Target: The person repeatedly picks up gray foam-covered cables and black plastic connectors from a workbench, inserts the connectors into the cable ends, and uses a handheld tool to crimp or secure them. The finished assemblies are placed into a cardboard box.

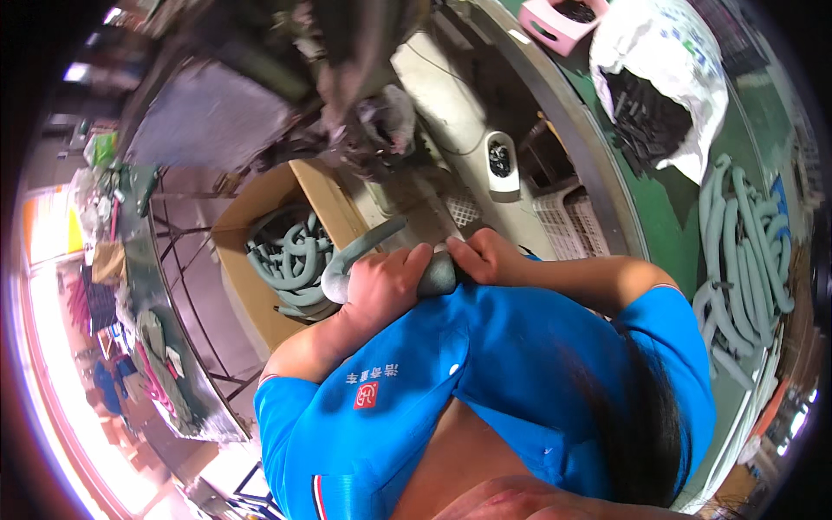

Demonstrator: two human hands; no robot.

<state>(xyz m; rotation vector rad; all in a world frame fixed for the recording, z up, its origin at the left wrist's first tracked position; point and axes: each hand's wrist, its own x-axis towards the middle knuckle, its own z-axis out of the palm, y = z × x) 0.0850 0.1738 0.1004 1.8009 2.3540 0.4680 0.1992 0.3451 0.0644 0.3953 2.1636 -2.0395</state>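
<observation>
A bent grey-green tube with a foam-like covering (338,270) is held close against my blue shirt. My left hand (386,279) is closed round it, and one arm of the tube sticks out beyond the knuckles. At the tube's right end, my right hand (487,255) is closed with the thumb pressed near the end. What lies under the right fingers is partly hidden. Left of my hands, an open cardboard box (334,201) holds several similar bent tubes (299,260) with dark ends.
On the green table (663,212) at the right lie a heap of grey-green tubes (737,251), a white sack (667,43) of black parts and a pink container (555,22). Beyond my hands stand dark machinery (338,78), a white holder (502,178) and a plastic crate (563,221).
</observation>
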